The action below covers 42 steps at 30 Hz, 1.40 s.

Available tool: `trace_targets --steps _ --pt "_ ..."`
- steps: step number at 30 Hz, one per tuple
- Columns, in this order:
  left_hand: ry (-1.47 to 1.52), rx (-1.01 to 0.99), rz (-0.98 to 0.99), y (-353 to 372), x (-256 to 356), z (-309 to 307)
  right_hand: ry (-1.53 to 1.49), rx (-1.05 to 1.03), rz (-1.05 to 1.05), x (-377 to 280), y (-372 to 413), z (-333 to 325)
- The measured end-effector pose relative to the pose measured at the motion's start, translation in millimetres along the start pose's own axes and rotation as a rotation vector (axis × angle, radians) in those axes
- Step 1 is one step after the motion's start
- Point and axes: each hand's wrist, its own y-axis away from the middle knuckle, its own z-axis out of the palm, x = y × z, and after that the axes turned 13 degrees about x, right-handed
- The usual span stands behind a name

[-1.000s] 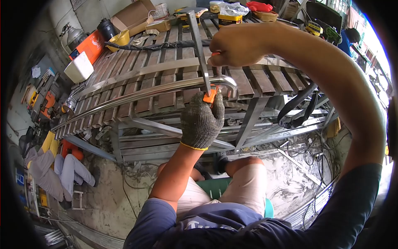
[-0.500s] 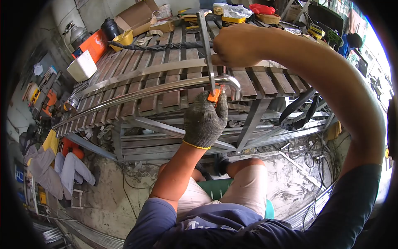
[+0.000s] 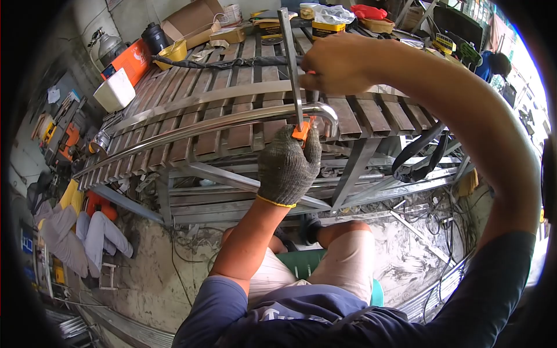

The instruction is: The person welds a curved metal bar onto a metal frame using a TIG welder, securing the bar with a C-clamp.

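Note:
A bar clamp [image 3: 290,61] with a flat steel bar and an orange jaw stands almost upright at the front edge of the slatted metal table [image 3: 239,138]. My left hand [image 3: 288,165], in a dark knitted glove with a yellow cuff, is closed around the orange jaw from below. My bare right hand [image 3: 336,64] curls around the clamp's upper part beside the bar; its fingers hide most of what they grip. A shiny bent metal tube [image 3: 232,120] runs along the table's front, its hooked end passing by the clamp just above my left hand.
A flat metal strip [image 3: 203,98] lies behind the tube. Further back are a black cable [image 3: 226,64], a white container [image 3: 115,91], a yellow scoop-like container [image 3: 173,53] and a cardboard box [image 3: 188,23]. Metal lengths [image 3: 249,211] fill the space under the table. Another person [image 3: 493,64] is at far right.
My right hand has turned slightly around the clamp's upper part, and a bit of orange now shows by its fingers. My left hand and the clamp have shifted slightly right.

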Motion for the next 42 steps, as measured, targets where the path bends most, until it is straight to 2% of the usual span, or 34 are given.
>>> trace_targets --steps 2,5,11,14,17,20,23,26,29,32,33,34,35,36,37,38,39,40,41,42 --pt "-0.017 -0.005 -0.009 1 0 1 -0.095 0.177 -0.139 19 5 20" --pt "-0.010 0.013 -0.028 3 0 3 -0.123 0.042 -0.111 11 8 7" --pt "-0.028 -0.007 -0.071 1 5 0 0.084 -0.178 0.074 -11 -5 -9" --pt "-0.066 0.026 -0.047 2 3 3 0.033 -0.184 0.085 -2 -12 1" --pt "0.010 0.028 0.015 -5 4 -1 0.151 0.198 -0.241 13 0 21" --pt "0.017 -0.015 -0.069 -6 6 -4 0.205 0.451 -0.797 43 -14 30" --pt "0.033 0.037 -0.015 -6 2 -1 0.083 0.404 -0.716 39 -14 34" --pt "0.004 0.035 -0.035 -5 -3 -1 0.143 0.060 -0.319 12 -6 11" --pt "0.007 0.049 -0.018 -6 -1 -2 0.174 -0.122 -0.164 8 -19 14" --pt "-0.028 -0.004 -0.062 -1 -4 2 0.329 -0.333 -0.337 19 -47 28" --pt "0.008 0.028 -0.018 -4 -3 0 0.173 -0.374 -0.207 26 -50 35" --pt "0.020 0.064 0.022 -7 -4 -3 0.246 -0.343 -0.195 22 -46 33" --pt "0.121 0.113 -0.026 0 -8 2 0.318 -0.303 -0.204 9 -40 28" --pt "0.121 0.110 -0.024 1 -13 4 0.223 -0.309 0.067 -10 -34 12" --pt "0.117 0.097 -0.031 1 -14 2 0.156 -0.099 0.016 -2 -25 20" --pt "0.120 0.082 -0.050 1 -15 2 0.199 0.247 -0.485 10 -19 26" --pt "0.139 0.060 -0.076 2 -15 2 0.358 0.378 -0.852 19 -27 22" --pt "0.171 0.046 -0.106 3 -14 2 0.318 0.299 -1.026 29 -33 19" --pt "0.193 0.027 -0.133 3 -13 0 0.278 0.338 -1.099 30 -38 17" --pt "0.212 0.001 -0.169 3 -11 -2 0.238 0.294 -1.084 32 -43 17"
